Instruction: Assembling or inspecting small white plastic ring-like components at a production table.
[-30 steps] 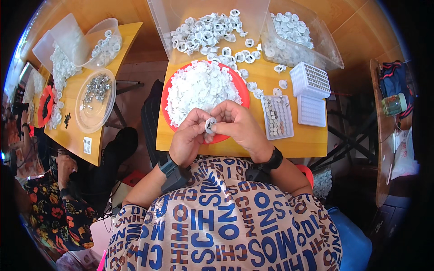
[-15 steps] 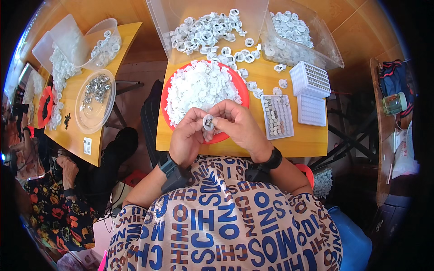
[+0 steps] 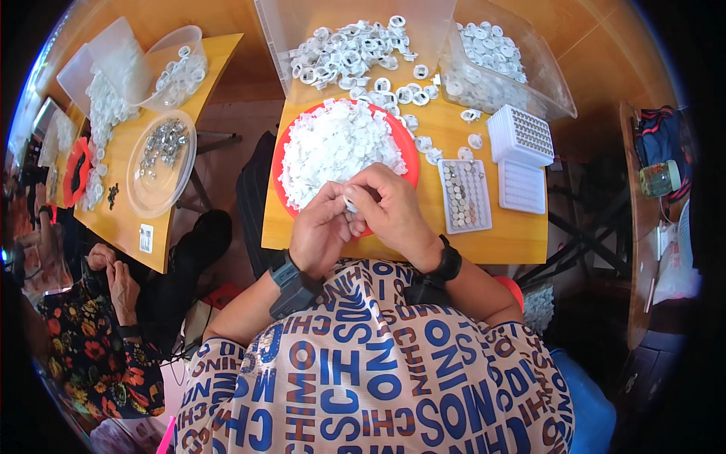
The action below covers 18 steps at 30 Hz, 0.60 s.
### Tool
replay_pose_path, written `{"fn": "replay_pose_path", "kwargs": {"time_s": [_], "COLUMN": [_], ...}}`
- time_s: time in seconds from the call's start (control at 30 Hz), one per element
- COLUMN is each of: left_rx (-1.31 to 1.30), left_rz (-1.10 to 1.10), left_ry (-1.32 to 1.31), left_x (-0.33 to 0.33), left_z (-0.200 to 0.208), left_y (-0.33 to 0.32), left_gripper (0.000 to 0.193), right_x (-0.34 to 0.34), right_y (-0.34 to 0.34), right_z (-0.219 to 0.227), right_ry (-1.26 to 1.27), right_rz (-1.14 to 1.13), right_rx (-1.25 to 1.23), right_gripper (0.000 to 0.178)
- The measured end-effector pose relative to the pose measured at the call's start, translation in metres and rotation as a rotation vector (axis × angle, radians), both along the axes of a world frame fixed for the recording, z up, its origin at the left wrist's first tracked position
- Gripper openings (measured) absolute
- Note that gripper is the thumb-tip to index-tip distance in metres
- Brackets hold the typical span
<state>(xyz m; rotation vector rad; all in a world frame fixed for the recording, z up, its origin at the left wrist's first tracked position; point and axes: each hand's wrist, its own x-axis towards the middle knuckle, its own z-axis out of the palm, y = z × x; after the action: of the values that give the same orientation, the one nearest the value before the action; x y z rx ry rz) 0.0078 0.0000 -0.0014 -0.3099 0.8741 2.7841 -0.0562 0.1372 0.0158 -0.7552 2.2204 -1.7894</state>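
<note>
Both hands meet over the near edge of a red round basin [image 3: 412, 163] heaped with small white plastic pieces [image 3: 340, 147]. Between their fingertips is a small round white plastic part [image 3: 350, 205], mostly covered by the fingers. My left hand [image 3: 318, 229] pinches it from the left. My right hand [image 3: 393, 216] has its thumb and bent fingers closed on it from the right. To the right of the basin lies a shallow white tray [image 3: 476, 219] with rows of silver button cells [image 3: 457, 198].
Behind the basin, round white parts [image 3: 348, 57] spill from a clear box. More fill a clear bin [image 3: 556, 94] at the back right. Stacked white trays [image 3: 522, 136] stand at the right. On the left table, a clear dish [image 3: 140, 197] holds metal pieces; a co-worker's hands [image 3: 117, 280] are near it.
The round part has been turned in my fingers, so its face with the dark and metal centre no longer shows. My right hand has shifted slightly left over it. The co-worker's hands have come together.
</note>
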Motion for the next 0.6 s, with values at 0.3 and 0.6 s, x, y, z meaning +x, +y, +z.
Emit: {"fn": "replay_pose_path", "kwargs": {"time_s": [0.3,0.6], "left_rx": [-0.022,-0.019], "left_rz": [0.008,0.004], "left_ry": [-0.023,0.001], "left_x": [0.0012,-0.0006], "left_z": [-0.0029,-0.0047], "left_y": [-0.0004,-0.0061], "left_gripper": [0.016,0.012], "right_x": [0.0002,-0.0029], "right_y": [-0.0023,-0.0012], "right_z": [0.0028,-0.0007], "right_ry": [0.064,-0.087], "right_rz": [-0.008,0.055], "right_rx": [0.097,0.005], "right_gripper": [0.013,0.012]}}
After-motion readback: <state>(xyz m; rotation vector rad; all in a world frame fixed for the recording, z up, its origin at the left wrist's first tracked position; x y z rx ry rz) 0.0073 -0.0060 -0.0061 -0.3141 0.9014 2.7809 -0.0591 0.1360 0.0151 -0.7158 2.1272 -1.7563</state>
